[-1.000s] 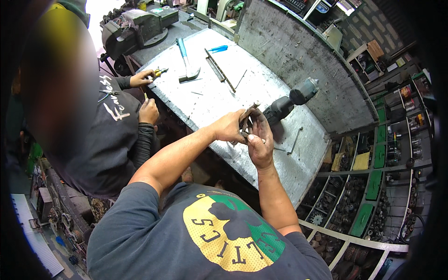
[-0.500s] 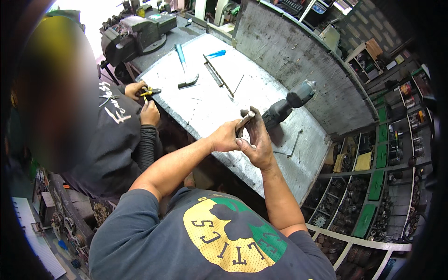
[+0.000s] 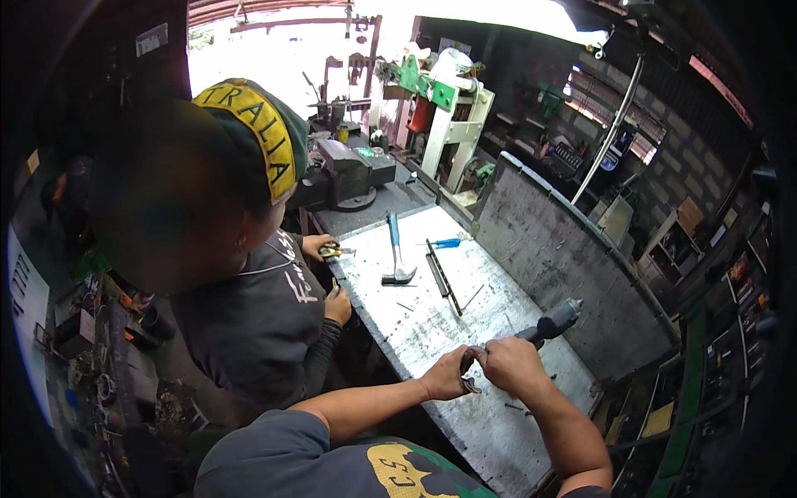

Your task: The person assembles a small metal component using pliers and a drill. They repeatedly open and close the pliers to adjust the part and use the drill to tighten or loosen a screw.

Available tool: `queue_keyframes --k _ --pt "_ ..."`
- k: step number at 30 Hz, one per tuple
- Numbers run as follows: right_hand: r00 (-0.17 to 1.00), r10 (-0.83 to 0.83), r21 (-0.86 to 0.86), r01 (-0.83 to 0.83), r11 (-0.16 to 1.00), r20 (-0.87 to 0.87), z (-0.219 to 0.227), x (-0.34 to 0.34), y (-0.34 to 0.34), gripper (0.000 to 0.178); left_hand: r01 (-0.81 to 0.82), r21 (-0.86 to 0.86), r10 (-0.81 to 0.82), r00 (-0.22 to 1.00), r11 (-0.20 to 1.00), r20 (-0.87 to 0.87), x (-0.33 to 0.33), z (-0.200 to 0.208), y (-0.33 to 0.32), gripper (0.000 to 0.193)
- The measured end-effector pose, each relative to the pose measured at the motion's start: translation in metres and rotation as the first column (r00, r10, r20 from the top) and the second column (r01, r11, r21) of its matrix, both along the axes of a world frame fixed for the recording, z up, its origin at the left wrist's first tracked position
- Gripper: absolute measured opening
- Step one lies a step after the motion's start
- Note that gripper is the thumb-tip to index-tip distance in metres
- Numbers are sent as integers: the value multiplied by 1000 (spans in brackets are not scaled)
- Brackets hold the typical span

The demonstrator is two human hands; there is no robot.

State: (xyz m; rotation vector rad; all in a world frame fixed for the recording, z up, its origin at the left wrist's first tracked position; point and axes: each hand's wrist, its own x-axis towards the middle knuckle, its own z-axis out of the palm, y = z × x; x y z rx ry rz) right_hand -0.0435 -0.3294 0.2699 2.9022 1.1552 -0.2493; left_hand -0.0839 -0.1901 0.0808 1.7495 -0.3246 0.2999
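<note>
My left hand (image 3: 448, 376) is closed around a small dark metal part (image 3: 471, 385) with a curved, ring-like end, held over the near side of the metal tabletop. The fingers of my right hand (image 3: 508, 365) are closed on the upper end of the same part, close to the left thumb. Its exact kind is hard to make out, as my fingers cover much of it. Just beyond my right hand lies a dark power tool (image 3: 558, 320) with a grey nose, partly hidden by that hand.
A claw hammer (image 3: 395, 242), a blue-handled screwdriver (image 3: 447, 243) and a long metal strip (image 3: 443, 280) lie on the table (image 3: 390, 319). At left a co-worker holds yellow-handled pliers (image 3: 332, 250) by its edge. A bench vise (image 3: 344, 176) stands behind; a metal panel (image 3: 573, 266) borders the right.
The view has tilted up, showing more of the workshop. My right hand has turned from upright with raised fingers to back up, gripping the part from above. The co-worker's hands have moved slightly apart.
</note>
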Motion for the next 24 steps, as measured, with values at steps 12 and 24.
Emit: queue_keyframes --k 12,24 --pt "953 302 -22 -302 953 16 0 23 5 30 -76 40 70 989 996 131 -7 3 -5 74" --pt "994 24 -322 -56 945 -103 19 10 22 45 -38 -28 41 994 999 97 -5 4 -6 77"
